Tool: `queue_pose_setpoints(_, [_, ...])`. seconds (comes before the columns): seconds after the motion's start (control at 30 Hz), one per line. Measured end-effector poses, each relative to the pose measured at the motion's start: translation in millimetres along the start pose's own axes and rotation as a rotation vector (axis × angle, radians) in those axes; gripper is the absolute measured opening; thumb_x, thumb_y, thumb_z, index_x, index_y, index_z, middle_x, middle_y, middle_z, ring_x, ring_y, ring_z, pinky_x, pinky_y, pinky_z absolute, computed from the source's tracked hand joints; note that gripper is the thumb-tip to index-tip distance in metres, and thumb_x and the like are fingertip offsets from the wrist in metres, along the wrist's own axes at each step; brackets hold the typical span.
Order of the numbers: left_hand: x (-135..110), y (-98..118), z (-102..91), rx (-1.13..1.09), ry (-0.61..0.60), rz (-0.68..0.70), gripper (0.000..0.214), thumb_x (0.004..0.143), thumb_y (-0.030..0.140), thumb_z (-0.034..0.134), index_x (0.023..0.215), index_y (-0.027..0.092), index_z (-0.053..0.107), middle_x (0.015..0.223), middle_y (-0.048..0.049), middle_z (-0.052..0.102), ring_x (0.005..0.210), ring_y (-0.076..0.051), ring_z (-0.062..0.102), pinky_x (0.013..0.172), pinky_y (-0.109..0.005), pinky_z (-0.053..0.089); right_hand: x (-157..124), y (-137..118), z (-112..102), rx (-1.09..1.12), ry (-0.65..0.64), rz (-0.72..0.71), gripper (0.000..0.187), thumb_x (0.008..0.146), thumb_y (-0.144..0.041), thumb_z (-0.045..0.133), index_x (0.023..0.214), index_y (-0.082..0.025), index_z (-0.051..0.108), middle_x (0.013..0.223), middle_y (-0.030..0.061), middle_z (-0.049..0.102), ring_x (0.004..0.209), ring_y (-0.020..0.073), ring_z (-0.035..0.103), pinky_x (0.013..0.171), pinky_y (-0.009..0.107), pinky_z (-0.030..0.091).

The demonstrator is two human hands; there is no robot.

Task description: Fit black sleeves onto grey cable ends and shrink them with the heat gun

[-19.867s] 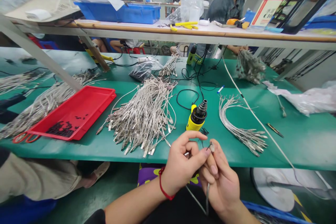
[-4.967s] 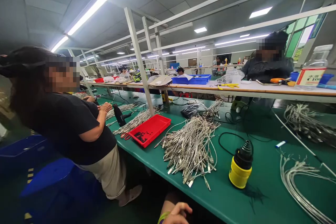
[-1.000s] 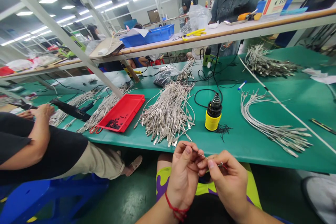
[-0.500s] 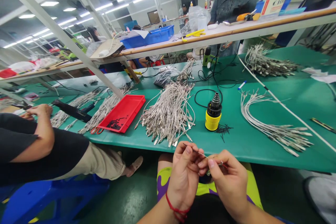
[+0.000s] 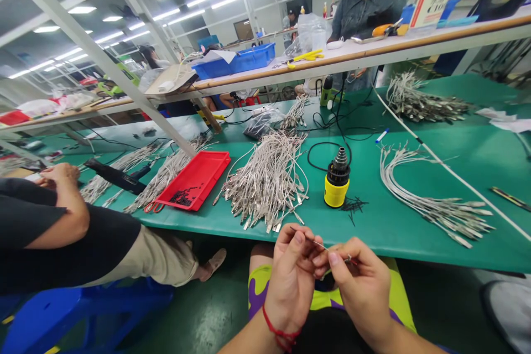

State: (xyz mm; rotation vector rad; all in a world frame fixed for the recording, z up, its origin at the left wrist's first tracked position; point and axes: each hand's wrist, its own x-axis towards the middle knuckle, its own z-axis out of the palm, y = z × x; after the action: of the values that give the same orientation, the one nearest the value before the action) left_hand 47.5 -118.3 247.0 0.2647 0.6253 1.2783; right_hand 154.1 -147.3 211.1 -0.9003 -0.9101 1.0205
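Observation:
My left hand (image 5: 290,282), with a red cord on its wrist, is closed in a pinch on a thin dark strand just in front of the bench edge. From it a thin pale wire (image 5: 320,245) stretches to my right hand (image 5: 360,287), whose thumb and forefinger are pressed together on it. A bit of red shows beside the right fingers; the rest of the piece is hidden. Beyond my hands lies a heap of grey-white cables with metal plugs (image 5: 265,182). A yellow and black heat gun (image 5: 336,191) stands nozzle up, beside short black tubes (image 5: 354,206).
Left of the heap sits a red tray (image 5: 211,168) with small black pieces. A curved cable bundle (image 5: 431,207) lies right, near a long white cord (image 5: 460,171). A co-worker (image 5: 70,227) sits at left. A raised shelf (image 5: 265,73) crosses behind the green bench (image 5: 373,232).
My hands keep the same grip, with barely any finger movement. The co-worker's arm at left has shifted slightly, and the view has tilted a little.

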Motion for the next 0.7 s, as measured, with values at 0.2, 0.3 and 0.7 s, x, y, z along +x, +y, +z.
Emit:
queue_pose_setpoints(0.2, [-2.0,-0.5,1.4,-0.013,0.025,0.008,0.026,0.081,0.027,0.087,0.09,0.022,0.062,0.083,0.0027,0.067,0.073,-0.014,0.069,0.048,-0.019,0.046,-0.4,1.4,-1.9,-0.01,-0.013,0.006,0.014,0.094,-0.021,0.071,0.081,-0.024,0.067,0.081,0.0024,0.077,0.068,0.0175,0.072,0.066,0.028,0.062])
queue_pose_setpoints(0.3, [-2.3,-0.8,1.2,-0.004,0.003,0.014,0.023,0.083,0.027,0.085,0.089,0.021,0.064,0.082,0.0022,0.068,0.067,-0.012,0.067,0.048,-0.018,0.046,-2.0,3.3,-2.7,-0.013,-0.011,0.018,0.014,0.094,-0.022,0.072,0.081,-0.025,0.067,0.081,0.0017,0.077,0.068,0.0171,0.072,0.066,0.027,0.062])
queue_pose_setpoints(0.7, [-2.0,-3.8,-1.1,0.025,-0.044,0.044,0.019,0.087,0.026,0.082,0.089,0.021,0.063,0.08,0.002,0.069,0.059,-0.01,0.063,0.044,-0.016,0.046,-4.1,1.0,-1.4,0.015,-0.04,0.033,0.014,0.094,-0.021,0.071,0.081,-0.024,0.066,0.08,0.0024,0.076,0.067,0.0167,0.072,0.064,0.027,0.062])
